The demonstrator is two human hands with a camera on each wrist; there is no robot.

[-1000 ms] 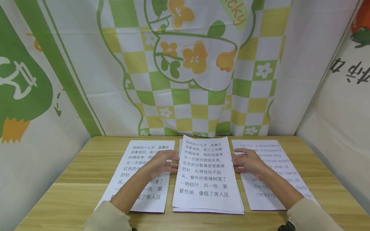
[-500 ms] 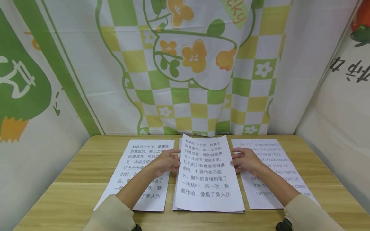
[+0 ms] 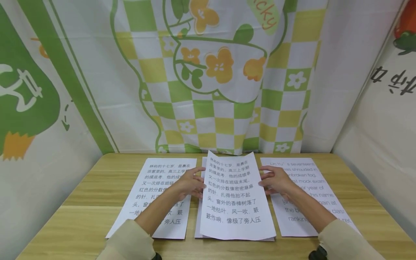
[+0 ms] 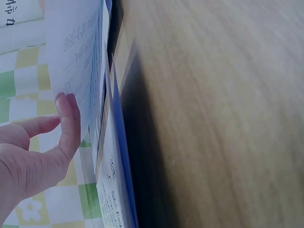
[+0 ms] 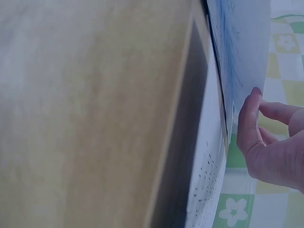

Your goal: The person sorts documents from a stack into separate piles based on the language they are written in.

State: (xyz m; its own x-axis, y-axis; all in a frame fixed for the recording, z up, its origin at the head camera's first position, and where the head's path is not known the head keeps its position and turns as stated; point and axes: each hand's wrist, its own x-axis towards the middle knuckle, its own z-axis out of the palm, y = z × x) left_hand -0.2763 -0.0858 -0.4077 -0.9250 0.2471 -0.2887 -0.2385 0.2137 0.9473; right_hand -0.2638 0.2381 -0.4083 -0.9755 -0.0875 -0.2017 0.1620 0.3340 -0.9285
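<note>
A white sheet of paper (image 3: 231, 193) printed with Chinese text is raised over the middle stack, its far corners curling up. My left hand (image 3: 188, 183) pinches its left edge. On the opposite edge, my right hand (image 3: 277, 180) pinches it between thumb and fingers. Beneath lies another sheet (image 3: 198, 220), mostly hidden. In the left wrist view, the fingertips of the left hand (image 4: 47, 152) meet at the border of the lifted sheet (image 4: 76, 42). The right wrist view shows the right hand (image 5: 270, 142) with fingers and thumb at the sheet's other border (image 5: 251, 42).
To the left lies a sheet with Chinese text (image 3: 156, 180), partly under the left forearm. On the right a sheet with English text (image 3: 312, 184) lies partly under the right forearm. All rest on a wooden table (image 3: 74, 216). A patterned curtain (image 3: 214, 108) hangs behind.
Both hands have come to grip the middle top sheet at its sides. That sheet has risen and shifted slightly right, its top edge bending upward. The side sheets stay put.
</note>
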